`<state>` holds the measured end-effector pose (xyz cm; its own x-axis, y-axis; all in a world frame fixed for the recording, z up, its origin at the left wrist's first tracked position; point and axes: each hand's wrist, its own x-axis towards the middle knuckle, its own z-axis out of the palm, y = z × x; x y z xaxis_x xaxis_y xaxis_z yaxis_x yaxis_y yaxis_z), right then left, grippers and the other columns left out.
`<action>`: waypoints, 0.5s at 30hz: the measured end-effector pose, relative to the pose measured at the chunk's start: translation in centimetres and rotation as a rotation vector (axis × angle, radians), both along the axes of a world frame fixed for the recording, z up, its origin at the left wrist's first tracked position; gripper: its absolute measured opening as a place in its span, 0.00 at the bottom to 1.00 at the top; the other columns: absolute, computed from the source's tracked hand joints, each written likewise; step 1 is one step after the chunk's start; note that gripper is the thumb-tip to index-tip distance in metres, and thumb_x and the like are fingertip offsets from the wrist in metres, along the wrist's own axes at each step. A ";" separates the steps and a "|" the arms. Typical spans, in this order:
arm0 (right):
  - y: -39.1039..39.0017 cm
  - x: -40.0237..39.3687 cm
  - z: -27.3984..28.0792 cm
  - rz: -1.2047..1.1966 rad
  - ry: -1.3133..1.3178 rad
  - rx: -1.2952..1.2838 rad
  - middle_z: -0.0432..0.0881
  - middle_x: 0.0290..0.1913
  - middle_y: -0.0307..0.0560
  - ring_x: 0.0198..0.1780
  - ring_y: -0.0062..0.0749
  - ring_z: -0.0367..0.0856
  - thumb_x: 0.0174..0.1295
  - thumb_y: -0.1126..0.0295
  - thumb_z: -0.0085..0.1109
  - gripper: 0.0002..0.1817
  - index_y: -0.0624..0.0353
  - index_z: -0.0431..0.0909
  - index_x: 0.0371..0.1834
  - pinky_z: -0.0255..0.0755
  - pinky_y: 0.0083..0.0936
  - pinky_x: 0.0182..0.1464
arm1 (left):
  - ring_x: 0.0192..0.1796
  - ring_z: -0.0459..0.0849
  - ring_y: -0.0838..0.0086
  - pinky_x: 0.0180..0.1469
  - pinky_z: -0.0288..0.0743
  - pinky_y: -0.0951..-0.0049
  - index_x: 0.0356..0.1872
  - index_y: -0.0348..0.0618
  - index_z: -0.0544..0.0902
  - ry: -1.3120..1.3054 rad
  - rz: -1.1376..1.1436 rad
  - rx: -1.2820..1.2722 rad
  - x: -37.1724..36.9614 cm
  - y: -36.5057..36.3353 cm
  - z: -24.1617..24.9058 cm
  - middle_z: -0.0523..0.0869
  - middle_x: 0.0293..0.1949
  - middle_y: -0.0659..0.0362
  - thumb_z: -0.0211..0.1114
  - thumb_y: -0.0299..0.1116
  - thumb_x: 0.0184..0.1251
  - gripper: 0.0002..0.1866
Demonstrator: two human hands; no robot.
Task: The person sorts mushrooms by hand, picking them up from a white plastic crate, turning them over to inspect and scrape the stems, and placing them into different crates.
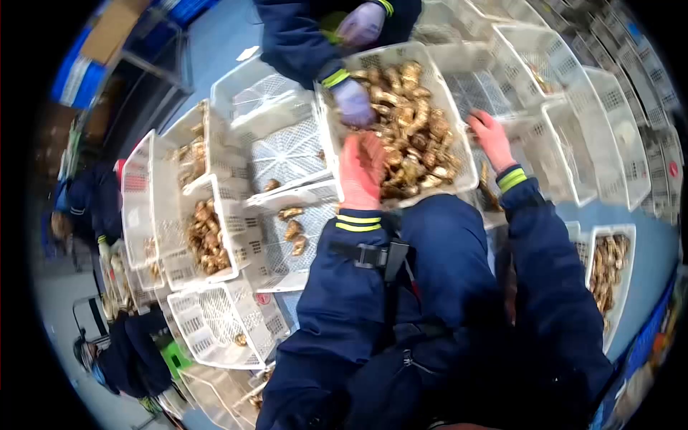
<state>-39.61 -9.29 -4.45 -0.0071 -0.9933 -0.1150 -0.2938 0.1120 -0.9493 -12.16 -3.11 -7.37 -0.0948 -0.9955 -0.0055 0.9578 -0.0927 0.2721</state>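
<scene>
A white perforated crate (459, 107) full of brown mushrooms (416, 129) stands in front of me. My left hand (360, 168), in a pink glove and blurred, is spread over the crate's left part beside the mushrooms; nothing shows held in it. Beyond the crate's right wall is my right hand (490, 137), also pink-gloved, above a crate with a few mushrooms (489, 188). Its fingers are bent, and what they hold, if anything, is too small to name. A co-worker's purple-gloved hand (353, 102) touches the mushrooms close to my left hand.
The co-worker's other hand (362, 25) is at the top. Crates with mushrooms (208, 236) stand at the left, a near-left crate (279, 279) holds several mushrooms, and stacked crates (602, 136) line the right. Other people (132, 351) work at the far left.
</scene>
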 end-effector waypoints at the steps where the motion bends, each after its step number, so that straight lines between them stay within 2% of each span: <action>1: 0.0 0.7 0.1 -0.037 -0.034 0.034 0.78 0.30 0.37 0.29 0.17 0.73 0.58 0.63 0.53 0.20 0.60 0.74 0.52 0.68 0.16 0.32 | 0.37 0.76 0.74 0.41 0.73 0.77 0.43 0.36 0.73 -0.344 0.312 0.387 -1.2 1.6 5.4 0.76 0.33 0.59 0.54 0.39 0.66 0.15; 2: -0.6 1.0 -1.1 -0.013 -0.009 0.042 0.79 0.30 0.37 0.30 0.16 0.74 0.58 0.62 0.53 0.20 0.59 0.74 0.52 0.69 0.16 0.33 | 0.36 0.75 0.75 0.40 0.73 0.78 0.42 0.36 0.72 -0.374 0.313 0.380 -1.3 1.7 6.2 0.75 0.32 0.60 0.54 0.38 0.66 0.14; 3: -0.9 1.5 -1.3 0.027 0.111 0.074 0.80 0.32 0.42 0.33 0.21 0.77 0.58 0.62 0.53 0.20 0.57 0.74 0.52 0.70 0.19 0.37 | 0.35 0.74 0.75 0.40 0.72 0.79 0.41 0.36 0.72 -0.404 0.319 0.372 -1.2 1.5 6.1 0.73 0.32 0.60 0.53 0.38 0.66 0.13; 4: -1.0 2.3 -1.8 0.087 0.193 0.009 0.80 0.35 0.44 0.35 0.27 0.77 0.57 0.62 0.53 0.20 0.56 0.73 0.52 0.71 0.23 0.41 | 0.37 0.75 0.74 0.41 0.73 0.78 0.42 0.35 0.71 -0.312 0.240 0.258 -0.4 1.2 4.5 0.75 0.34 0.59 0.53 0.39 0.68 0.15; 5: -0.7 2.1 -2.2 0.144 0.272 -0.052 0.80 0.38 0.47 0.38 0.32 0.78 0.56 0.62 0.54 0.21 0.55 0.72 0.53 0.71 0.26 0.44 | 0.44 0.79 0.69 0.44 0.73 0.75 0.48 0.34 0.71 -0.325 0.245 0.262 -1.0 1.5 3.9 0.78 0.43 0.53 0.52 0.39 0.68 0.17; 7: -0.6 4.1 -2.2 0.191 0.676 -0.325 0.76 0.45 0.50 0.47 0.42 0.76 0.54 0.62 0.56 0.23 0.55 0.70 0.54 0.69 0.32 0.50 | 0.45 0.78 0.68 0.50 0.72 0.69 0.49 0.37 0.72 -0.445 0.251 0.300 -1.4 1.7 3.8 0.79 0.45 0.54 0.52 0.41 0.67 0.18; 9: -1.5 5.2 -2.7 0.282 0.869 -0.480 0.72 0.51 0.50 0.53 0.44 0.71 0.49 0.63 0.62 0.25 0.54 0.70 0.53 0.67 0.32 0.54 | 0.45 0.78 0.68 0.50 0.72 0.69 0.49 0.37 0.72 -0.484 0.252 0.310 -1.7 1.7 4.5 0.78 0.45 0.54 0.52 0.41 0.68 0.18; 11: -2.1 5.6 -3.4 0.365 1.014 -0.415 0.70 0.54 0.49 0.54 0.43 0.70 0.47 0.65 0.65 0.29 0.54 0.69 0.55 0.66 0.30 0.55 | 0.45 0.78 0.67 0.50 0.72 0.69 0.50 0.36 0.72 -0.537 0.272 0.325 -1.9 1.6 4.8 0.78 0.45 0.53 0.53 0.42 0.68 0.19; 12: -2.4 6.1 -3.8 0.418 1.260 -0.316 0.71 0.51 0.47 0.52 0.39 0.71 0.46 0.67 0.64 0.28 0.52 0.70 0.55 0.67 0.30 0.53 | 0.45 0.78 0.67 0.50 0.72 0.69 0.50 0.36 0.72 -0.541 0.263 0.329 -1.9 1.5 4.8 0.78 0.45 0.53 0.53 0.41 0.68 0.19; 13: -2.3 5.9 -4.6 0.419 1.309 -0.448 0.73 0.45 0.46 0.49 0.39 0.72 0.45 0.69 0.63 0.27 0.51 0.71 0.53 0.68 0.31 0.49 | 0.45 0.78 0.67 0.50 0.72 0.69 0.50 0.35 0.72 -0.544 0.255 0.333 -1.9 1.5 4.7 0.78 0.45 0.52 0.52 0.41 0.68 0.19; 15: -2.4 6.1 -5.2 0.370 1.293 -0.469 0.74 0.41 0.47 0.46 0.40 0.74 0.45 0.72 0.62 0.25 0.51 0.72 0.51 0.69 0.33 0.47 | 0.45 0.78 0.67 0.50 0.72 0.69 0.50 0.35 0.72 -0.558 0.231 0.330 -2.1 1.3 4.8 0.78 0.45 0.52 0.52 0.40 0.68 0.19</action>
<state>-33.54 -11.64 -9.69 0.4118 -0.9050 0.1069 -0.9109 -0.4052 0.0780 -14.28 -1.76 -2.55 0.2251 -0.9276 -0.2982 0.6877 -0.0655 0.7231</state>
